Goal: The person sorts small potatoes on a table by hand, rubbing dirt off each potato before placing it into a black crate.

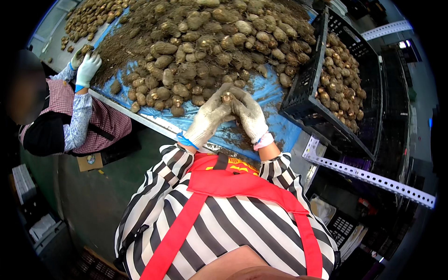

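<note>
My left hand (210,117) and my right hand (250,110), both in soiled knit gloves, meet in front of me around one small taro corm (227,97). Its pale cut end shows between the fingers, while the gloves hide the rest. Just beyond my fingertips rises a large heap of soil-covered taro corms (196,45), many with stringy roots. The heap lies on a blue plastic sheet (271,89) spread over the table. Loose soil is scattered on the sheet below my hands.
To the right, a tilted black plastic crate (301,84) holds many taro corms (339,80). A perforated metal bar (367,178) juts out below it. At left, a co-worker's gloved hand (88,68) is at the heap's edge, near more corms (91,17) on a bare tabletop.
</note>
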`<action>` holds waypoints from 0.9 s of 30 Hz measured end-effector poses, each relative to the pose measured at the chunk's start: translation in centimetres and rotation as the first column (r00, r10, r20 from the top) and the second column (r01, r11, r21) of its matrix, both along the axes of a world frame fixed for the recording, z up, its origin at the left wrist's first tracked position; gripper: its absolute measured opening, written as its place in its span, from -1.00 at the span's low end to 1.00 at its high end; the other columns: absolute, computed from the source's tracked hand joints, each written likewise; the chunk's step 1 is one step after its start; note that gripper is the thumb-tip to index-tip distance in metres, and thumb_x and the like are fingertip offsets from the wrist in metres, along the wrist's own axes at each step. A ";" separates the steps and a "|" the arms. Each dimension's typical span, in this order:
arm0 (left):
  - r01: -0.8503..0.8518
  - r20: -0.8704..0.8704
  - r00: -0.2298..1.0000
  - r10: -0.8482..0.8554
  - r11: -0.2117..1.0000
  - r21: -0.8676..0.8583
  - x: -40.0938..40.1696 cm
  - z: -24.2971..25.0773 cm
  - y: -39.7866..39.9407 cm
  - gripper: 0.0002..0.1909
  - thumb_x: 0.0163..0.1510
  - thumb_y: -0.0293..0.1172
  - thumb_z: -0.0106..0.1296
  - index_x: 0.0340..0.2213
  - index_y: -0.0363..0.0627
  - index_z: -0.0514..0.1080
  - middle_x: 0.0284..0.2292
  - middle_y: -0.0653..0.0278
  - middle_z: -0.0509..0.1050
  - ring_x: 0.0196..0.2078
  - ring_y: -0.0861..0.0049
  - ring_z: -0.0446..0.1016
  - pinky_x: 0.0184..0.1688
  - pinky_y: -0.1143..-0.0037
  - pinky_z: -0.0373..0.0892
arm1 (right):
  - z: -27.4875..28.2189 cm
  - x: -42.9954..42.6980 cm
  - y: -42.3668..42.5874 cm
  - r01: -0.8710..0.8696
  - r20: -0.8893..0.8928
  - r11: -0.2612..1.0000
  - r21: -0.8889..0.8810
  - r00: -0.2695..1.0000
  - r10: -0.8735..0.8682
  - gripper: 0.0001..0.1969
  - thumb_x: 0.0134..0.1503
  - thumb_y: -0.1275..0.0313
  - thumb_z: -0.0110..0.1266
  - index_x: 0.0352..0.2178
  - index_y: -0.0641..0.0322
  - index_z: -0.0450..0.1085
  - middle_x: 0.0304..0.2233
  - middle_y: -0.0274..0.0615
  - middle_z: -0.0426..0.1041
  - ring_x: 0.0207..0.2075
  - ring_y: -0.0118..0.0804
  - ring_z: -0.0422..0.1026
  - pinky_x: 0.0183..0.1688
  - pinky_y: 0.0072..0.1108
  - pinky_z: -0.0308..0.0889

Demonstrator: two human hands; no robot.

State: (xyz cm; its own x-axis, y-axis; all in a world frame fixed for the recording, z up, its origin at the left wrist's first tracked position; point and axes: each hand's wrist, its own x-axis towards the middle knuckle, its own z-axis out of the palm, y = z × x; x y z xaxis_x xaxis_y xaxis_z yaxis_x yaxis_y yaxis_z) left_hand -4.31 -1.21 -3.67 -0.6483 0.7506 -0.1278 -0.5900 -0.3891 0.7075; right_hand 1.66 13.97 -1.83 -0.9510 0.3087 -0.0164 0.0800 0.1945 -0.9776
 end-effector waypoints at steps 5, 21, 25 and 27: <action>-0.115 -0.434 0.901 0.020 0.975 -0.193 0.8 1.1 1.2 -0.34 0.26 -0.35 0.06 0.31 -0.20 0.11 0.20 0.11 0.31 0.12 0.59 0.35 0.12 0.55 0.34 | -0.3 1.7 -1.6 0.227 0.048 0.903 -0.364 0.973 -0.225 -0.57 0.29 0.28 0.05 0.06 0.39 0.39 -0.14 -0.29 0.51 -0.21 -0.54 0.43 -0.18 -0.66 0.36; 0.239 0.038 0.969 -0.244 0.965 0.108 0.5 2.4 0.6 -0.19 0.18 -0.20 0.13 0.29 -0.33 0.02 0.17 0.07 0.27 0.17 0.32 0.37 0.13 0.31 0.42 | -0.6 4.6 -0.1 0.178 -0.174 0.979 -0.098 0.966 -0.193 -0.55 0.39 0.12 -0.14 -0.02 0.33 0.39 -0.13 -0.22 0.49 -0.17 -0.44 0.43 -0.10 -0.57 0.37; 0.294 0.077 0.946 -0.315 0.933 0.206 0.0 2.8 0.7 -0.22 0.19 -0.23 0.12 0.29 -0.30 0.03 0.17 0.07 0.28 0.17 0.29 0.37 0.11 0.28 0.44 | 1.8 4.6 -1.9 0.253 -0.149 0.965 -0.072 0.954 -0.261 -0.54 0.38 0.13 -0.14 0.03 0.35 0.37 -0.08 -0.19 0.49 -0.13 -0.43 0.43 -0.07 -0.59 0.36; 0.310 0.063 0.947 -0.316 0.946 0.099 0.4 3.8 1.0 -0.25 0.21 -0.28 0.09 0.30 -0.29 0.03 0.15 0.09 0.30 0.16 0.33 0.38 0.12 0.32 0.43 | 1.8 4.9 -2.2 0.269 -0.096 0.952 -0.145 0.954 -0.284 -0.51 0.37 0.14 -0.13 0.10 0.36 0.31 -0.09 -0.17 0.50 -0.14 -0.39 0.45 -0.06 -0.53 0.37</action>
State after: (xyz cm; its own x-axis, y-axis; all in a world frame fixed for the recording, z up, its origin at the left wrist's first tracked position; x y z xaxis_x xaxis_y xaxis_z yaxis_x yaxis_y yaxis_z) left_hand -3.90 -0.25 0.16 -0.3697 0.9244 -0.0933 -0.7429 -0.2338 0.6273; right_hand 6.52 11.79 -0.03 -0.8262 0.5626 0.0305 -0.0013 0.0522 -0.9986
